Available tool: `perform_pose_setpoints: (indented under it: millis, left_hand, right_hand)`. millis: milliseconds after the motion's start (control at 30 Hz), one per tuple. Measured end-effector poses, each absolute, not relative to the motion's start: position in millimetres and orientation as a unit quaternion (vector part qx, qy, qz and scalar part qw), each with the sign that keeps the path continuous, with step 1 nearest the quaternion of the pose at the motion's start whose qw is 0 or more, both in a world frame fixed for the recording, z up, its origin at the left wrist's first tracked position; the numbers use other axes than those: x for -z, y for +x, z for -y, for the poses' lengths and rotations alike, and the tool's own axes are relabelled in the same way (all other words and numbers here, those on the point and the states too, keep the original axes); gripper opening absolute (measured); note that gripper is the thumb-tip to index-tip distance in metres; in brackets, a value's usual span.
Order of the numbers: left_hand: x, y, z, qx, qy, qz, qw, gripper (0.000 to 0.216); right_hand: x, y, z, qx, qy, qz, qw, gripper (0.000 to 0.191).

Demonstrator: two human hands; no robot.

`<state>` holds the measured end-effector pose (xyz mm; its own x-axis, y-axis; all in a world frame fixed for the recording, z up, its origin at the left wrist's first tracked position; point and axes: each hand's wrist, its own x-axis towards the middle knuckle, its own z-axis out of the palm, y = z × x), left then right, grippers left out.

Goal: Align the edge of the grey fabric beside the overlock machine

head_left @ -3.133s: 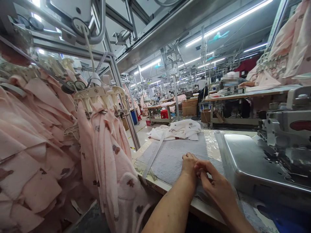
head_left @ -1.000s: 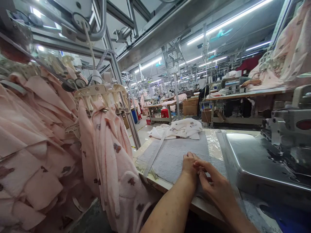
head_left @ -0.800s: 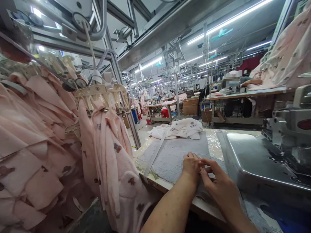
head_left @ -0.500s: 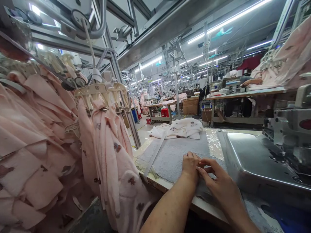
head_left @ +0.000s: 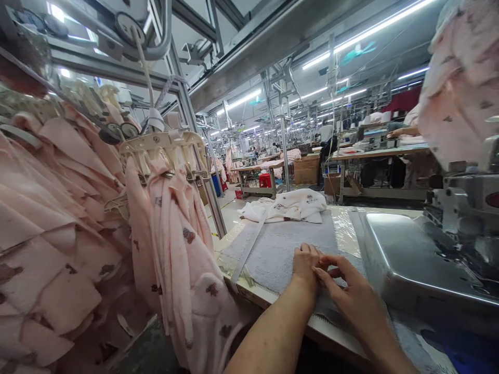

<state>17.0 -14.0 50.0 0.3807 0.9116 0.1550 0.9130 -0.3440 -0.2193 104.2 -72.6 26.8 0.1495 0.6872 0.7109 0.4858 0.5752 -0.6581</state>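
My left hand (head_left: 306, 265) rests over the grey fleece cloth (head_left: 268, 254) on the table, its fingers curled down and closed. My right hand (head_left: 351, 285) meets it from the right, with thumb and forefinger pinched together against the left fingertips. Whatever lies between the fingers is too small or hidden to make out. Under my hands the cloth runs to the table's front edge, where its stitched border shows. A flat grey strip (head_left: 249, 249) crosses the cloth to the left. At its far end lies a bunched white printed fleece piece (head_left: 298, 205).
Pink printed fleece pieces (head_left: 187, 259) hang from a clip hanger (head_left: 163, 148) at my left, beside a metal post (head_left: 200, 145). A sewing machine (head_left: 463, 218) with a shiny metal cover (head_left: 405, 244) stands right. Across the aisle, a co-worker's arm (head_left: 403, 133) shows at another table.
The hanging pink fleece at the upper right has swung left and lower, covering part of the far table. My hands have barely moved and stay together over the grey cloth.
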Motion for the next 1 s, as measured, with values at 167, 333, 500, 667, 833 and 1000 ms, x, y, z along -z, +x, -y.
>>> perform_pose_setpoints:
  millis: [167,333,500,667,833,1000]
  left_hand:
    - [-55,17,18,0.0,-0.823,0.555,0.126,0.023]
    - [-54,16,18,0.005,-0.823,0.554,0.125,0.023]
    - [-52,16,17,0.006,-0.822,0.555,0.123,0.023]
    - [-53,15,18,0.006,-0.826,0.551,0.119,0.025]
    - [-52,16,18,0.013,-0.829,0.547,0.118,0.023]
    - [-48,14,16,0.026,-0.824,0.553,0.121,0.024]
  right_hand:
    - [-31,104,74,-0.049,-0.447,0.654,0.608,0.021]
    - [-31,104,76,-0.05,-0.449,0.654,0.606,0.024]
    - [-32,104,76,-0.074,-0.439,0.646,0.62,0.021]
    - [-25,107,73,-0.068,-0.45,0.658,0.6,0.023]
    - [-24,106,72,-0.059,-0.457,0.66,0.593,0.022]
    - [-18,105,69,-0.05,-0.442,0.668,0.596,0.018]
